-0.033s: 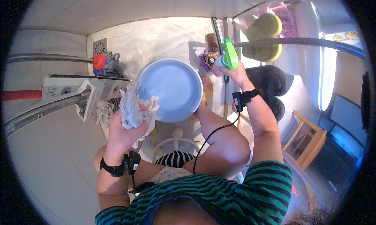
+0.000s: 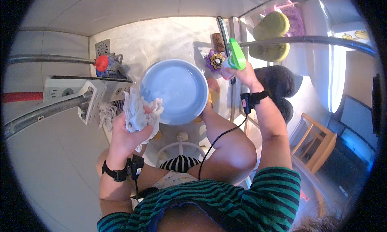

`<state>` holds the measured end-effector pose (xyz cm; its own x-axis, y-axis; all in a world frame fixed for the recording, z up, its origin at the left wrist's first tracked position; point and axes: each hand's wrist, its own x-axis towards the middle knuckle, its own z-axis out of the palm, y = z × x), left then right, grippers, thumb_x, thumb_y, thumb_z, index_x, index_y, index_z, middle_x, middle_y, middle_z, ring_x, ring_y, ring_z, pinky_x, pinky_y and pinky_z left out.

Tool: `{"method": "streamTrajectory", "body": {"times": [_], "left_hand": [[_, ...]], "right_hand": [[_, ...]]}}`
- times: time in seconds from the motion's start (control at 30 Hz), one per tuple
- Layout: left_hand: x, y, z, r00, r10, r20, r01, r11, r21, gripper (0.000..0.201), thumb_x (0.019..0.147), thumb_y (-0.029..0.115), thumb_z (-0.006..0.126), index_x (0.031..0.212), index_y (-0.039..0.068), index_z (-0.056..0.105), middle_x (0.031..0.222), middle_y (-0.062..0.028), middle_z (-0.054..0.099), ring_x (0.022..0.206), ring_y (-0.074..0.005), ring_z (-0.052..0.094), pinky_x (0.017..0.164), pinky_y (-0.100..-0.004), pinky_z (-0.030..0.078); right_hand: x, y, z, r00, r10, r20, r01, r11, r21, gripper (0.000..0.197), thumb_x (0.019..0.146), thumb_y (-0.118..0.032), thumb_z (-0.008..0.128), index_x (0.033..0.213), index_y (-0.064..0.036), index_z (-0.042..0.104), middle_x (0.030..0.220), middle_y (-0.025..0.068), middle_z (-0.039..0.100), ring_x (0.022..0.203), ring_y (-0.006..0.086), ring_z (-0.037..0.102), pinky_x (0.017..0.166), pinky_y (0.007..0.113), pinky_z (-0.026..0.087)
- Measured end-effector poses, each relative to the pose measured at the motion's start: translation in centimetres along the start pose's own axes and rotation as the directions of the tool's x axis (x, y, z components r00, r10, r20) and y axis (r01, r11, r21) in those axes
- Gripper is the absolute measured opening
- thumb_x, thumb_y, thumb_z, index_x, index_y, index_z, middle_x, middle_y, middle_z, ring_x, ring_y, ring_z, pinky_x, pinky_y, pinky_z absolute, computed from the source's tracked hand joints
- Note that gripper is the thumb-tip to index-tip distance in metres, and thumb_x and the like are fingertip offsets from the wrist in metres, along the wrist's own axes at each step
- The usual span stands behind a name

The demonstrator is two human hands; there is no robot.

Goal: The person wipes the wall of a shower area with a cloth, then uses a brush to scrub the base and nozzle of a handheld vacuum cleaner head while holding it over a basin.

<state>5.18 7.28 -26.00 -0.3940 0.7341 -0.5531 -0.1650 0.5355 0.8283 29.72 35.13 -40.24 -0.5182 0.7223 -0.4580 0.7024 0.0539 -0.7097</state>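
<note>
My left hand (image 2: 131,133) is closed around a crumpled white cloth (image 2: 137,113), which bunches up past the fingers and hangs below the thumb. It is beside the left rim of a round light-blue basin (image 2: 175,90) on the floor, which appears to hold water. Over to the right, my right hand (image 2: 244,75) grips a spray bottle (image 2: 237,54) with a bright green head and a pinkish body. Most of its body is hidden under the head and my fingers. Just left of the bottle lies a purple and yellow star-shaped thing (image 2: 215,61).
Black slippers (image 2: 274,80) and yellow-green slippers (image 2: 272,26) stand at right, beyond a metal rail (image 2: 306,40). At left are a mop (image 2: 108,115), a red-ended pole (image 2: 101,63) and a floor drain (image 2: 102,47). A wooden frame (image 2: 316,143) stands lower right. A striped stool seat (image 2: 180,163) is below me.
</note>
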Motion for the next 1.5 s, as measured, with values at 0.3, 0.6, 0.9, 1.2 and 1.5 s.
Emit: {"method": "streamTrajectory", "body": {"times": [0.3, 0.6, 0.9, 1.2, 1.5], "left_hand": [[-2.0, 0.0, 0.5, 0.994, 0.046, 0.103, -0.049, 0.998, 0.029, 0.035, 0.060, -0.007, 0.061, 0.093, 0.003, 0.057, 0.091, -0.0008, 0.056, 0.085, -0.0091, 0.051, 0.078, -0.0248, 0.040], [-3.0, 0.1, 1.4, 0.987, 0.121, 0.109, -0.116, 0.992, -0.052, 0.032, 0.063, -0.007, 0.059, 0.093, 0.003, 0.057, 0.088, -0.0015, 0.057, 0.079, -0.0095, 0.053, 0.071, -0.0238, 0.043], [-4.1, 0.2, 0.2, 0.956, 0.204, 0.210, -0.168, 0.969, -0.180, 0.030, 0.066, -0.004, 0.059, 0.095, 0.003, 0.055, 0.088, -0.0032, 0.057, 0.078, -0.0097, 0.055, 0.069, -0.0238, 0.045], [-4.0, 0.1, 0.4, 0.961, 0.194, 0.198, -0.151, 0.965, -0.214, 0.032, 0.065, -0.003, 0.060, 0.096, 0.002, 0.054, 0.091, -0.0042, 0.057, 0.079, -0.0099, 0.055, 0.070, -0.0235, 0.045], [-3.4, -0.4, -0.7, 0.973, 0.139, 0.182, -0.111, 0.982, -0.154, 0.036, 0.062, 0.002, 0.063, 0.096, 0.003, 0.054, 0.090, -0.0049, 0.057, 0.081, -0.0121, 0.055, 0.074, -0.0265, 0.045]], "right_hand": [[-3.6, -11.6, -3.6, 0.894, -0.440, 0.079, 0.447, 0.886, -0.125, 0.044, 0.062, -0.024, 0.071, 0.100, -0.0067, 0.054, 0.089, 0.0118, 0.060, 0.078, 0.0235, 0.059, 0.070, 0.031, 0.047], [-17.5, -19.9, -8.8, 0.775, -0.632, -0.009, 0.618, 0.759, -0.206, 0.042, 0.066, -0.016, 0.070, 0.102, -0.0031, 0.052, 0.088, 0.0105, 0.060, 0.075, 0.0204, 0.058, 0.068, 0.029, 0.046], [-29.1, -22.6, -13.4, 0.930, -0.297, 0.215, 0.358, 0.865, -0.351, 0.074, 0.057, -0.010, 0.074, 0.122, -0.0025, 0.040, 0.119, 0.0119, 0.046, 0.106, 0.0224, 0.047, 0.089, 0.035, 0.040], [-27.9, -14.3, -6.9, 0.938, -0.324, -0.119, 0.303, 0.938, -0.168, 0.063, 0.065, -0.008, 0.072, 0.120, -0.0058, 0.041, 0.119, 0.0062, 0.047, 0.103, 0.0156, 0.048, 0.086, 0.028, 0.040], [-12.4, 4.7, 4.6, 0.957, 0.020, -0.289, 0.017, 0.992, 0.126, 0.067, 0.064, -0.009, 0.073, 0.122, -0.0043, 0.039, 0.104, 0.0076, 0.054, 0.091, 0.0151, 0.053, 0.079, 0.027, 0.043]]}}
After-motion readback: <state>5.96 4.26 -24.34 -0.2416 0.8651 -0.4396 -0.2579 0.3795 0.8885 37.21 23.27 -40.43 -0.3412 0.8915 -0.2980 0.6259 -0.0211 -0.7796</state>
